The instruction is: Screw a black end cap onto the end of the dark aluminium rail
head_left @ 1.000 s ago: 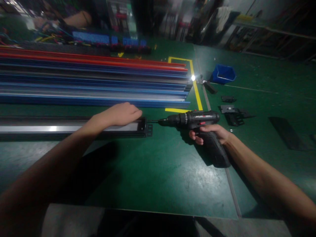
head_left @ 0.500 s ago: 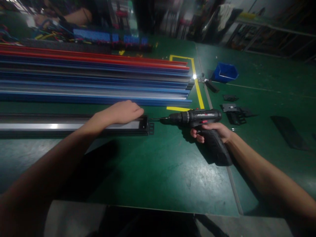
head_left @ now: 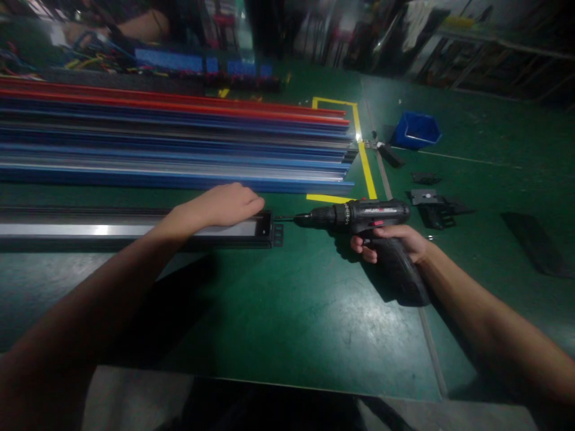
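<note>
The left hand (head_left: 220,205) lies on the black channel (head_left: 103,230) on the table (head_left: 314,323), grip unclear, while the right hand (head_left: 402,240) clasps the drill (head_left: 380,211), seemingly fastening its end, which calls for steady alignment.

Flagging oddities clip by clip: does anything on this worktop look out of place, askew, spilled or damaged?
Nothing looks plainly spilled or damaged, though the picture is dim and slightly blurred. Mildly untidy: loose black parts lie at mixed angles to the right of the drill in the right hand, which may be normal here.
</note>
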Demonstrator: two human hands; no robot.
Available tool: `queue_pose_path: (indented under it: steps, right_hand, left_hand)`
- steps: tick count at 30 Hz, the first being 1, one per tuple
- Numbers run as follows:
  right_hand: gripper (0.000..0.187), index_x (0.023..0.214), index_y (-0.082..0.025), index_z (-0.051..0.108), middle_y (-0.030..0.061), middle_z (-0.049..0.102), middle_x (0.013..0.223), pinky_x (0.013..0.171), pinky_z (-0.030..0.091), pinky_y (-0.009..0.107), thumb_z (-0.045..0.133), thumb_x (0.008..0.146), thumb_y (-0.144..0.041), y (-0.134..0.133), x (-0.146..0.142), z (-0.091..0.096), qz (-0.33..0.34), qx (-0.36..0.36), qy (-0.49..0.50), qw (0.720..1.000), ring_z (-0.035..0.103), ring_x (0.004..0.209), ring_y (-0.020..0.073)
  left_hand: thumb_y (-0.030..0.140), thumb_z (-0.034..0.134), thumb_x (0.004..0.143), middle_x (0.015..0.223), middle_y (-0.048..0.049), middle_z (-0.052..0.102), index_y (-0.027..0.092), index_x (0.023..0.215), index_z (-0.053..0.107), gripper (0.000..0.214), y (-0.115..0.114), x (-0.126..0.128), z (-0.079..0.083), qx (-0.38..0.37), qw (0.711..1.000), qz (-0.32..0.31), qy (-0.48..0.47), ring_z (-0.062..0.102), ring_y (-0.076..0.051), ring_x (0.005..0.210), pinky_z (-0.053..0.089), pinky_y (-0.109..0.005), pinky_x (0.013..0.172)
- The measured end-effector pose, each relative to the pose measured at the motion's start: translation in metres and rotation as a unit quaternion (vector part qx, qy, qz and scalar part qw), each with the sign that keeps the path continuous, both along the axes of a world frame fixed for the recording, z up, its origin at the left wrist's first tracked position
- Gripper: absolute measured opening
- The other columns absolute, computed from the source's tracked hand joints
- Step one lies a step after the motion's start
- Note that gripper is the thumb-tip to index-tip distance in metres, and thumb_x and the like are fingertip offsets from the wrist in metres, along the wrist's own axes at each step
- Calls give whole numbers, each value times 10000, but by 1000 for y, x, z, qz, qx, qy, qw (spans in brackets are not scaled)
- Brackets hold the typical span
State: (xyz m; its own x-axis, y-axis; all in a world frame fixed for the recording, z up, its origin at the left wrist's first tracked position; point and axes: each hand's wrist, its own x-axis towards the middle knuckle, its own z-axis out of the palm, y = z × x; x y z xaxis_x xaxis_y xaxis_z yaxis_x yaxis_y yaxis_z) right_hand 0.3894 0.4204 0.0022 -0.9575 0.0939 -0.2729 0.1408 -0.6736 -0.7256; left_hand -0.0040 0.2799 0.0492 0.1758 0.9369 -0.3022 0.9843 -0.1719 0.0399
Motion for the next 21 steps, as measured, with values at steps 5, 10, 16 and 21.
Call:
queue_pose_path:
  steps: [5, 10, 16, 21]
  right_hand:
    - [344, 1152, -6, 697, 174, 739, 1058, 759, 624, 265, 733, 974, -297, 1, 1, 0, -2, -5, -8, 1000, 725, 814, 178]
    - [345, 1142, -7, 704, 174, 744, 1054, 750, 625, 269, 738, 963, -299, 0, 0, 1, -7, -5, -15, 1000, 728, 806, 184]
    - [345, 1155, -7, 702, 165, 741, 1053, 756, 608, 256, 720, 973, -299, -2, 0, 1, -7, -8, -12, 1000, 723, 808, 177]
    - [345, 1153, -10, 699, 163, 738, 1054, 750, 609, 267, 718, 972, -303, -1, 1, 0, -3, -23, -15, 1000, 711, 801, 176]
  left_hand:
    - [424, 258, 1044, 924, -98, 764, 209, 874, 743, 557, 0, -1, -1, 1, 1000, 8, -9, 649, -233, 786, 391, -342, 689]
    - [424, 256, 1044, 942, -95, 763, 207, 874, 726, 544, 0, 0, 0, -6, 1000, 17, -24, 651, -228, 795, 391, -337, 687]
    - [426, 254, 1041, 917, -95, 758, 217, 877, 742, 556, 0, 0, 0, -1, 1000, 5, -17, 637, -227, 772, 401, -347, 699]
    - [439, 247, 1045, 896, -90, 754, 226, 876, 752, 573, 0, -1, -1, -2, 1000, 10, -13, 623, -223, 753, 390, -347, 688]
